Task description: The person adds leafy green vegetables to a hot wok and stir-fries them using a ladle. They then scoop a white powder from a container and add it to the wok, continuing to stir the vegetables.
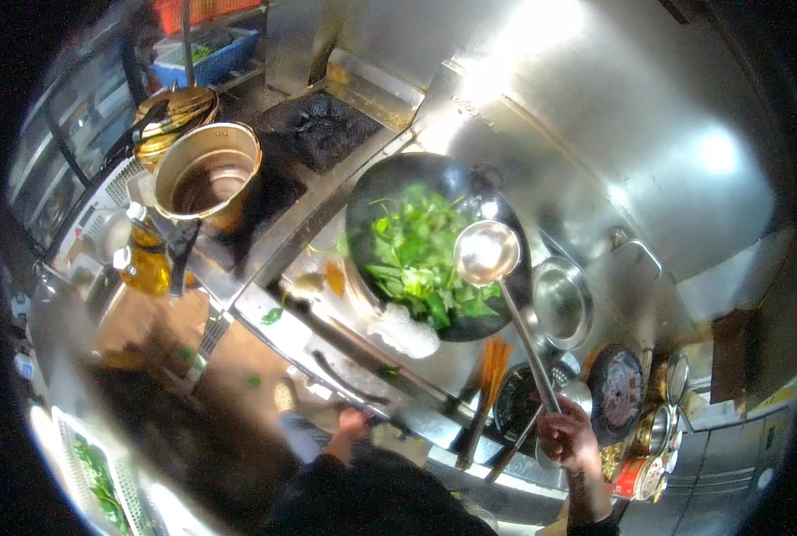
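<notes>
My right hand [568, 432] grips the long handle of a steel ladle [487, 253]. The ladle's round bowl is over the right side of a dark wok [438, 167]. Green leafy vegetables [415, 254] lie in the wok. A cloth-like white thing [405, 331] is at the wok's near rim. My left hand [354, 422] is low, at the front edge of the steel stove counter [432, 429]; its fingers are partly hidden, and I cannot tell whether they hold anything. A bamboo wok brush [494, 365] lies to the right of the wok.
A large metal pot [207, 177] and yellow oil bottles [145, 268] stand at the left. To the right are a steel bowl [562, 301], a dark round pan [614, 395] and a red can [633, 477]. A basket of greens [97, 469] is at the lower left.
</notes>
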A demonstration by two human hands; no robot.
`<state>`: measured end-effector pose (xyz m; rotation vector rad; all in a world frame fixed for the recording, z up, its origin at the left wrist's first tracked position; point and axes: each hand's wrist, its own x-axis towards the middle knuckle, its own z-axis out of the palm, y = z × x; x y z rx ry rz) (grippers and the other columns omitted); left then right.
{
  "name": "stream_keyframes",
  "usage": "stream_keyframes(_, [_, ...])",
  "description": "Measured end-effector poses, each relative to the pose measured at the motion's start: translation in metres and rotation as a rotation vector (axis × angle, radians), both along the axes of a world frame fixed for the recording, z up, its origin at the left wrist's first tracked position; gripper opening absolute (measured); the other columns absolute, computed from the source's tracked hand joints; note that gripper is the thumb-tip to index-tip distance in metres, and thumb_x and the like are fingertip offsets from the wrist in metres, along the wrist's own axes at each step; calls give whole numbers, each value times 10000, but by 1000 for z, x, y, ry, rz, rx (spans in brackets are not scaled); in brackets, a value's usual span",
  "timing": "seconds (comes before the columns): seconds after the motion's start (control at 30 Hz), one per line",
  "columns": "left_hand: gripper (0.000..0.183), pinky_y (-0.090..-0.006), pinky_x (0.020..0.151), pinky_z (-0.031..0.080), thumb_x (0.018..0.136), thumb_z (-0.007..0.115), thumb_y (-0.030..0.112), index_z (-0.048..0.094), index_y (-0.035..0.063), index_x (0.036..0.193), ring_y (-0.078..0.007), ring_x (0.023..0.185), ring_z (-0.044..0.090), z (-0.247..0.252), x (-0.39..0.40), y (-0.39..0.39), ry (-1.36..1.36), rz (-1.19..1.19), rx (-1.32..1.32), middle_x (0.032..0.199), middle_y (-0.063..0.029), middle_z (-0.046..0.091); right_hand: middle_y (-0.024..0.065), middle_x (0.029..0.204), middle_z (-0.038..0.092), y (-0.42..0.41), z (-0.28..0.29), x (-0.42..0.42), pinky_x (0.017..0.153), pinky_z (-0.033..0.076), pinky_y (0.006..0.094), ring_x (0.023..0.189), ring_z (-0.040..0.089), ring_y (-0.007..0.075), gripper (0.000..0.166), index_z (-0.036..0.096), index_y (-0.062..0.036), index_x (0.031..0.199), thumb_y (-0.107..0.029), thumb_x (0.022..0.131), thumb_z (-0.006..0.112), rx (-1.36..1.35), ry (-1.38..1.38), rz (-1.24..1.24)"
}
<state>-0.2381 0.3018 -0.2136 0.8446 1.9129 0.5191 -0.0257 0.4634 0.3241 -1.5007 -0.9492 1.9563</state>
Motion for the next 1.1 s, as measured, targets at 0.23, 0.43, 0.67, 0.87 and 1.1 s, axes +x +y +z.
stream_keyframes(0.23, [367, -356, 861, 482, 816, 520, 95, 469, -48, 1150, -271, 935, 588, 216, -79, -9, -463, 38, -45, 1063, -171, 574, 62, 615, 540, -34, 21, 22, 419, 395, 245, 466, 463, 121, 473, 432, -2, 1230, -24, 773, 553, 601, -523, 563])
stream_keyframes(0.43, [395, -290, 805, 524, 897, 464, 97, 377, -66, 1247, -201, 890, 608, 389, -125, 43, -757, 80, 52, 1063, -188, 573, 210, 658, 576, 21, -70, -51, 562, 483, 404, 612, 604, 321, 512, 441, 6, 1224, -85, 727, 523, 814, -758, 623])
stream_keyframes(0.67, [422, -414, 845, 495, 910, 468, 273, 361, -25, 1188, -309, 971, 552, 387, -127, 157, -1163, 356, 188, 1122, -205, 489, 161, 644, 604, 20, -45, -85, 549, 524, 338, 531, 612, 244, 558, 355, 19, 1292, -37, 764, 528, 1048, -844, 433])
stream_keyframes(0.87, [402, -561, 849, 434, 911, 431, 224, 313, 77, 1267, -368, 1038, 491, 382, -99, 198, -1077, 625, 190, 1201, -204, 415, 172, 605, 578, 10, -95, -85, 512, 517, 384, 540, 595, 310, 624, 290, 52, 1310, -43, 736, 516, 831, -1037, 641])
stream_keyframes(1.1, [273, -694, 806, 396, 813, 481, 81, 395, -13, 1054, -395, 936, 514, 382, -79, 204, -896, 720, 406, 1060, -190, 426, 210, 693, 581, -47, -21, -33, 530, 499, 381, 558, 603, 299, 556, 344, 57, 1271, -49, 743, 484, 943, -794, 591])
